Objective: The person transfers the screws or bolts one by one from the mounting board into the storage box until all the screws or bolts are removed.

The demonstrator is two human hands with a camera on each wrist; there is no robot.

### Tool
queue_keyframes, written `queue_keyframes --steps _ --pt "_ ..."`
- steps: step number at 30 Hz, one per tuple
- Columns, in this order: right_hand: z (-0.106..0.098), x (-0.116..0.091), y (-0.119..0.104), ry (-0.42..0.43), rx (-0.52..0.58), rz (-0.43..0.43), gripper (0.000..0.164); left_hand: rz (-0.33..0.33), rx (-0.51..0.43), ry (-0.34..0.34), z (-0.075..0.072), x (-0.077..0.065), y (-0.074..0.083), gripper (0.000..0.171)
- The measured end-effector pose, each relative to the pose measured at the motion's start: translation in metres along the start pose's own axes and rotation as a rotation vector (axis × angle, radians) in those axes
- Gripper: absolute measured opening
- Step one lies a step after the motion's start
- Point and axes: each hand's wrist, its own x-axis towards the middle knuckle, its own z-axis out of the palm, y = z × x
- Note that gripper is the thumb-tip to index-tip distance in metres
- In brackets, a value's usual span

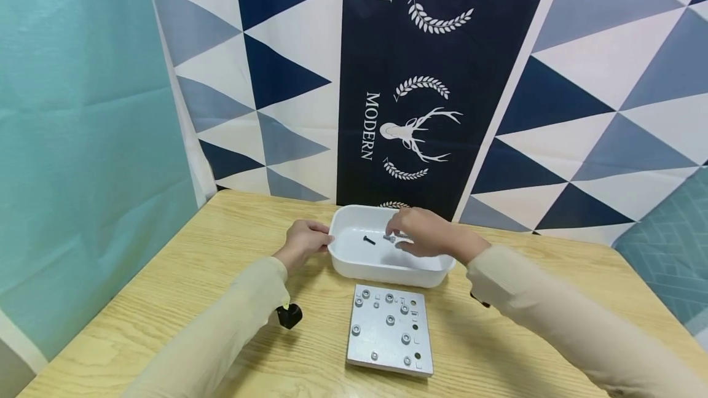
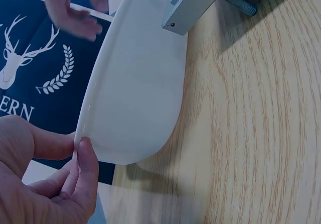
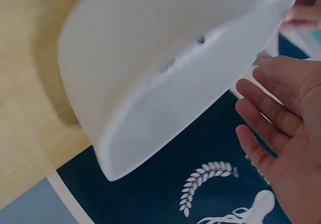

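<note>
A white plastic tray (image 1: 376, 272) stands near the back of the table. My left hand (image 1: 303, 239) pinches its left rim; in the left wrist view, thumb and fingers close on the edge of the tray (image 2: 135, 83). Over the tray's right half hovers my right hand (image 1: 423, 232), pointing down. Its fingers are spread and loosely bent in the right wrist view, with nothing in them (image 3: 283, 101). Inside the tray lie a black screw (image 1: 369, 240) and silver screws (image 1: 389, 239) under the right fingertips, which partly hide them.
A silver metal plate (image 1: 378, 339) with several socket-head bolts and a few dark holes sits in front of the tray. In the left wrist view a threaded bolt (image 2: 241, 3) sticks out of its underside. A patterned cloth (image 1: 298, 158) hangs behind the table.
</note>
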Motion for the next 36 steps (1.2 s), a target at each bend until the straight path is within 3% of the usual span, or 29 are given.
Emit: queue_keyframes --steps 4,9,17,28,36 --pt "0.005 -0.020 -0.016 0.086 -0.030 -0.084 0.022 0.003 -0.006 -0.003 -0.001 -0.001 0.000 0.019" --pt "0.016 -0.041 -0.033 0.127 -0.047 -0.111 0.020 -0.020 -0.002 0.001 0.000 0.000 -0.003 0.021" --pt "0.023 -0.055 -0.046 0.203 -0.086 -0.148 0.023 -0.007 -0.014 -0.010 0.000 0.001 -0.002 0.023" --pt "0.016 -0.080 -0.076 0.174 -0.102 -0.220 0.025 -0.018 -0.009 -0.016 -0.001 0.002 -0.001 0.023" --pt "0.020 -0.094 -0.095 0.231 -0.108 -0.267 0.024 -0.018 -0.015 -0.021 -0.001 0.003 -0.001 0.023"
